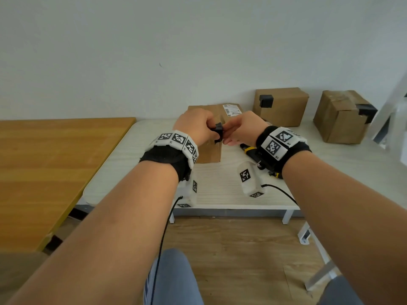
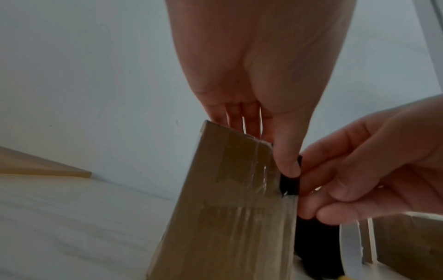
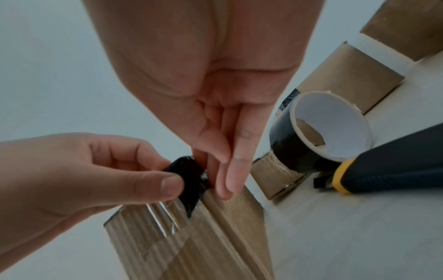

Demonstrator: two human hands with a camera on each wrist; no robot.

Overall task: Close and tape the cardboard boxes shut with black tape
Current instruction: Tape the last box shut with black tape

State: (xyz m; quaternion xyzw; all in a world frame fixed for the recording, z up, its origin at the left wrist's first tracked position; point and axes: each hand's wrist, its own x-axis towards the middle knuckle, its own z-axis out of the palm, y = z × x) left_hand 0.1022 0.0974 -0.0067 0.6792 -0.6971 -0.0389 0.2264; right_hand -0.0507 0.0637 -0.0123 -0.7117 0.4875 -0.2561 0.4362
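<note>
Both hands are pinching a black tape strip at centre frame: my left hand and right hand are holding it running vertically down the cardboard box corner.

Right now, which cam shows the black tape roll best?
Right wrist: the black tape roll lies on the table beside the utility knife, white core facing the camera. Left wrist catches only its white rim edge-on. In the head view the right hand and its wristband hide it.

Black tape strip, brown cardboard box, yellow-black knife
</note>
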